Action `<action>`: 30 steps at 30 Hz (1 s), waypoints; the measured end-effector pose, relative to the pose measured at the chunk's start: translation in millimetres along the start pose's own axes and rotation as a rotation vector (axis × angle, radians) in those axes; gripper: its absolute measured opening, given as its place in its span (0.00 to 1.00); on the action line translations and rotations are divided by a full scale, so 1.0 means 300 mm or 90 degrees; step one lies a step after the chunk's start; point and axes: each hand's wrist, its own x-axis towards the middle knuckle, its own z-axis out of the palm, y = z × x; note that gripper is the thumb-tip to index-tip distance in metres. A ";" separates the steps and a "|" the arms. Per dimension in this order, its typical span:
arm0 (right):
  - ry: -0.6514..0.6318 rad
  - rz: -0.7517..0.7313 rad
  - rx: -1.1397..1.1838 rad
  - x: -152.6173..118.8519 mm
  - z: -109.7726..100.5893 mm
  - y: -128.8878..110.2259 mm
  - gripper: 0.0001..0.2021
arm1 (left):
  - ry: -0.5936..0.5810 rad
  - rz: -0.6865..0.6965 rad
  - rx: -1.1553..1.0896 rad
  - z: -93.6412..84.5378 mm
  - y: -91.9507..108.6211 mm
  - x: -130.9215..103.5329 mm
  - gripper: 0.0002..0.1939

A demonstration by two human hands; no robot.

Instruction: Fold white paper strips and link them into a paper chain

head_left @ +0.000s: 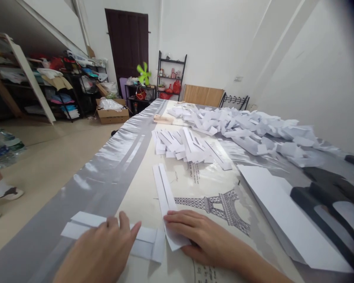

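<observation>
Left hand: At the lower left of the frame, the left hand [103, 245] is held over a folded paper strip [146, 241] lying crosswise; its fingers are loosely bent and the thumb is spread away, with no clasp to be seen. Whether the palm is touching the paper is hidden.

Right hand: At lower centre, the right hand [202, 234] is laid over the near end of a second folded strip [167, 198], slanted up the frame. Whether this grip is pinching or only pressing cannot be told.

Desk: A grey-covered desk [103, 182] is topped by a cream mat [141, 192], printed with a tower [215, 204].

Paper around: A pile of folded strips [185, 145] is seen at centre, a loose heap of white paper [250, 127] at upper right, and flat sheets [289, 212] at lower right.

Risks to the paper: The strips' ends are set close together, so one could be nudged askew by a sideways slide of either hand. Creases could be made crooked by uneven pressure. The pile is loosely stacked and could be scattered if it were bumped by the slanted strip.
</observation>
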 end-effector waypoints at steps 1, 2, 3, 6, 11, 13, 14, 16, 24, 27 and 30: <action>0.002 0.000 -0.004 0.001 0.000 0.001 0.27 | -0.026 -0.007 0.075 0.036 -0.004 -0.031 0.24; 0.006 0.000 -0.008 0.003 0.000 0.003 0.27 | -0.040 -0.032 0.134 0.075 -0.005 -0.046 0.23; 0.011 -0.001 -0.011 0.004 0.001 0.004 0.27 | -0.046 -0.042 0.165 0.110 -0.004 -0.043 0.23; 0.026 0.001 -0.020 0.007 0.005 0.010 0.28 | -0.031 0.005 0.151 0.168 0.004 0.046 0.23; 0.044 0.021 -0.031 0.004 0.017 0.020 0.30 | -0.076 0.141 -0.042 0.123 -0.024 0.266 0.18; 0.046 0.016 -0.032 0.004 0.020 0.023 0.31 | -0.074 0.125 -0.074 0.110 -0.043 0.322 0.17; 0.047 0.013 -0.034 0.005 0.022 0.024 0.31 | -0.067 0.121 -0.080 0.112 -0.050 0.341 0.17; 0.055 0.008 -0.038 0.008 0.025 0.025 0.30 | -0.037 0.124 -0.085 0.126 -0.059 0.361 0.17; 0.085 -0.005 -0.089 0.013 0.049 0.016 0.24 | -0.016 0.115 -0.077 0.156 -0.063 0.358 0.22; 0.102 -0.006 -0.103 0.014 0.058 0.012 0.24 | -0.039 0.102 -0.074 0.142 -0.065 0.360 0.21; 0.113 -0.013 -0.113 0.018 0.065 0.009 0.23 | -0.052 0.102 -0.072 0.138 -0.066 0.361 0.20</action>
